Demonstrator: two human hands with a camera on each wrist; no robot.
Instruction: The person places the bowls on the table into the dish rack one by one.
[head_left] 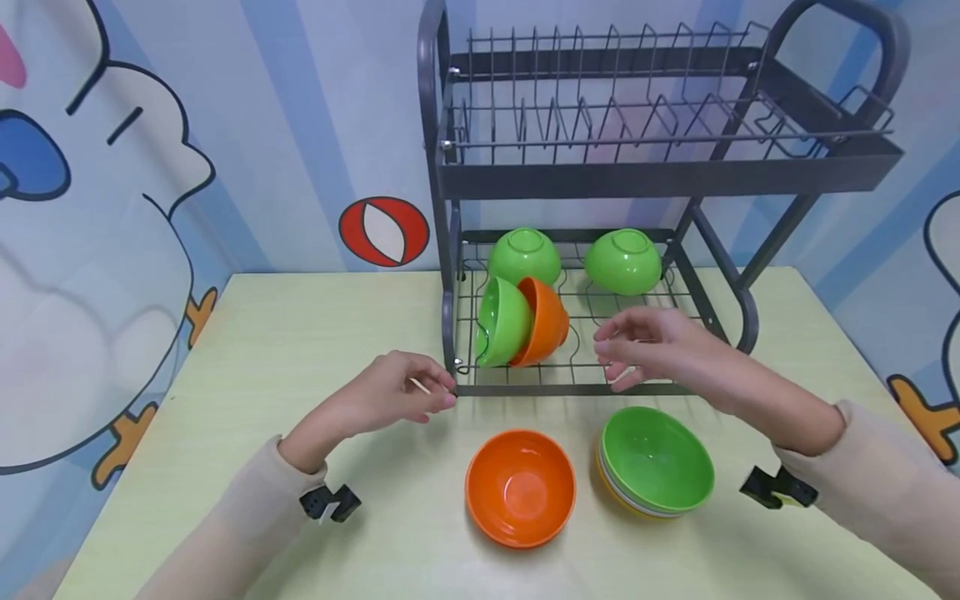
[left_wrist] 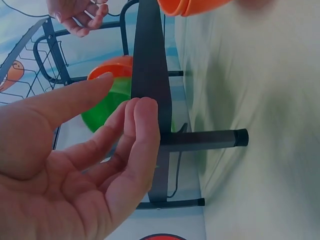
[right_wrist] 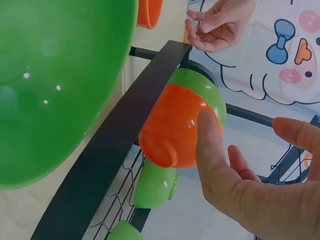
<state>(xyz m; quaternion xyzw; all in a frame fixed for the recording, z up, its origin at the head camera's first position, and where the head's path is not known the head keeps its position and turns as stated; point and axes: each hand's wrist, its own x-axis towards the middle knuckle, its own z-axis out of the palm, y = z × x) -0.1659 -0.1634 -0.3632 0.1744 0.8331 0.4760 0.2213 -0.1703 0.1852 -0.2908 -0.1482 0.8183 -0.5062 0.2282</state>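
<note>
My left hand (head_left: 397,390) hovers near the rack's front left corner, fingers loosely bent and holding nothing. Over the front right of the lower shelf is my right hand (head_left: 648,346), also holding nothing, its fingers relaxed. Between the hands, a green bowl (head_left: 498,321) and an orange bowl (head_left: 546,321) lean on their sides, nested together on the lower shelf. Behind them lie two upturned green bowls, one at left (head_left: 525,257) and one at right (head_left: 624,262). On the table in front, an orange bowl (head_left: 521,490) stands upright beside a stack topped by a green bowl (head_left: 657,460).
A dark two-tier dish rack (head_left: 667,177) stands at the back of the pale table (head_left: 315,333). Its upper tier holds wire dividers. A wall covering with cartoon figures (head_left: 300,108) rises behind. Small black devices sit at both wrists.
</note>
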